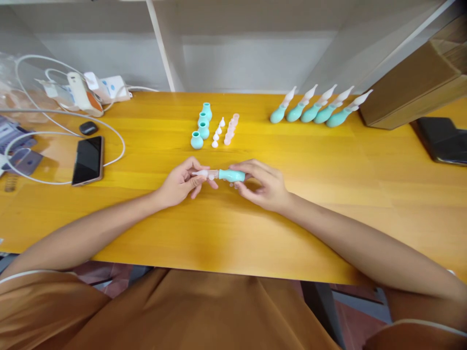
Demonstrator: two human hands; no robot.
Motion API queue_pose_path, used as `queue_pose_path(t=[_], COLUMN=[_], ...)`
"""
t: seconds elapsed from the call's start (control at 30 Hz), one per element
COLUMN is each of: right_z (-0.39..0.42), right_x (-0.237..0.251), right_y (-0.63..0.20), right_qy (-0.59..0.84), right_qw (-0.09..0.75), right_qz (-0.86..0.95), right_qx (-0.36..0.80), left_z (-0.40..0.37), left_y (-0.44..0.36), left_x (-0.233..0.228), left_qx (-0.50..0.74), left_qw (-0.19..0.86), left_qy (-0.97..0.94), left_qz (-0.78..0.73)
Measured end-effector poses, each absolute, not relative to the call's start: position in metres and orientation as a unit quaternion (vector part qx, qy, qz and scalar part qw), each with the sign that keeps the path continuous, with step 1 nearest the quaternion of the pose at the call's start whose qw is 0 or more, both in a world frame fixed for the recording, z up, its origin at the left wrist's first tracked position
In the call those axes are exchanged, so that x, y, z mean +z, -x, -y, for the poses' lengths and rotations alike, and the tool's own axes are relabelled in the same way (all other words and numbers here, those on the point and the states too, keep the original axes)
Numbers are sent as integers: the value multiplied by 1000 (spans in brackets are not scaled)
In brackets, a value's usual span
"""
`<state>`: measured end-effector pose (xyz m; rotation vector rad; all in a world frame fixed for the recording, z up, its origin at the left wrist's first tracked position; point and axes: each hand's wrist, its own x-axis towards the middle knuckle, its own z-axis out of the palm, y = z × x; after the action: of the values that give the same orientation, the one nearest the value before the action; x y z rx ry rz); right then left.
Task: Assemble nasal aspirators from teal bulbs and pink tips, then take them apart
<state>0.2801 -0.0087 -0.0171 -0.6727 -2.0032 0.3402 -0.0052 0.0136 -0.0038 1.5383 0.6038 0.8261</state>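
Observation:
Between my two hands, above the table, lies a nasal aspirator (pixel 232 175) held sideways, its teal bulb to the right and its pale tip to the left. My left hand (pixel 182 182) pinches the tip end between thumb and fingers. Around the rounded end of the bulb, my right hand (pixel 263 184) is closed with thumb and fingertips. A clear pinkish connector shows between tip and bulb. Beyond my left hand stand several teal bulbs (pixel 203 130), a row of small white tips (pixel 217 133) and a row of pink connectors (pixel 231 130).
Several assembled aspirators (pixel 311 113) lie in a row at the back right, beside a cardboard box (pixel 412 82). A phone (pixel 88 160), white cables and chargers (pixel 85 92) occupy the left. A black object (pixel 445 138) lies at the right edge. A shelf divider (pixel 160 43) rises behind the table.

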Motion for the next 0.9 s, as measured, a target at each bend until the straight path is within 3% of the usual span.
queue_pose_path(t=[0.9], right_z=[11], right_x=[-16], right_y=[-281], right_qy=[270], right_qw=[487], right_qz=[802], right_qx=[217], left_z=[-4], left_y=[9], left_x=[-11], left_qx=[357], left_qw=[521], left_qy=[-725], left_qz=[-276])
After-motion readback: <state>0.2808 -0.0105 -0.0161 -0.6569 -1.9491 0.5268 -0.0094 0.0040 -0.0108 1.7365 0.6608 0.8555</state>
